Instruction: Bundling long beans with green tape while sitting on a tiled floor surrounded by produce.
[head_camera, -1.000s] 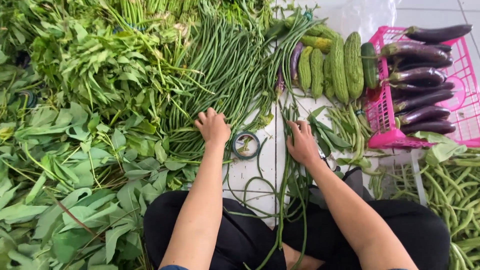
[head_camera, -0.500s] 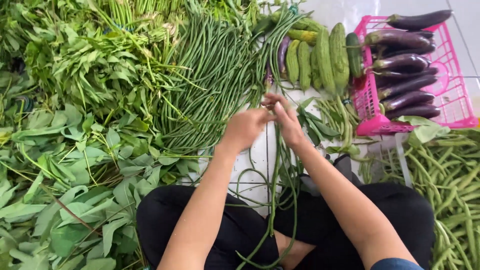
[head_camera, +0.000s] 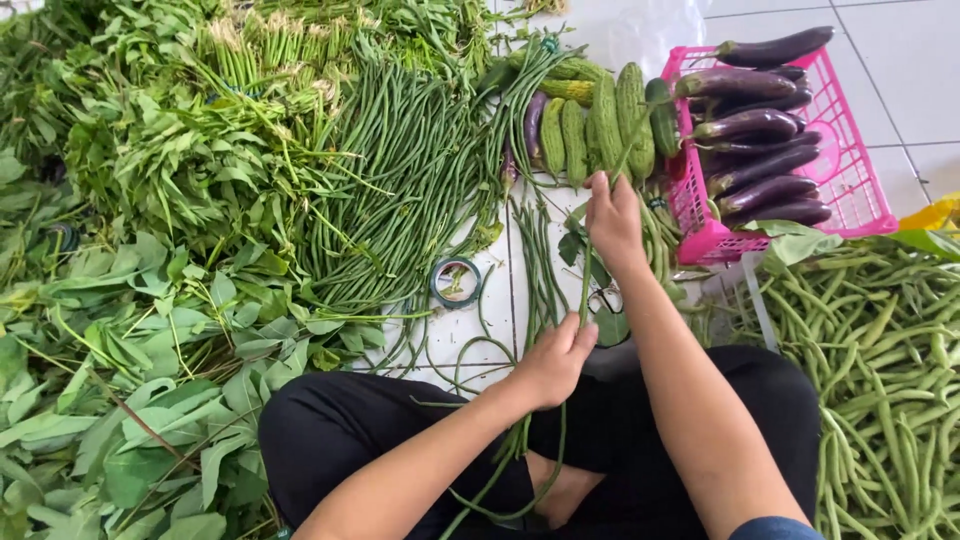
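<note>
My left hand grips a bunch of long green beans near its lower part, just above my lap. My right hand holds the same bunch higher up, close to the ridged green gourds. The beans run stretched between both hands, and their loose ends trail down over my black trousers. A small roll of green tape lies on the white floor to the left of my hands.
A big heap of long beans lies left of centre, with leafy greens filling the left side. A pink basket of purple eggplants stands at the upper right. Short green beans pile up at the right.
My hands came together over the beans, then drew apart along the bunch. The left hand slid down toward my lap and the right hand moved up toward the gourds.
</note>
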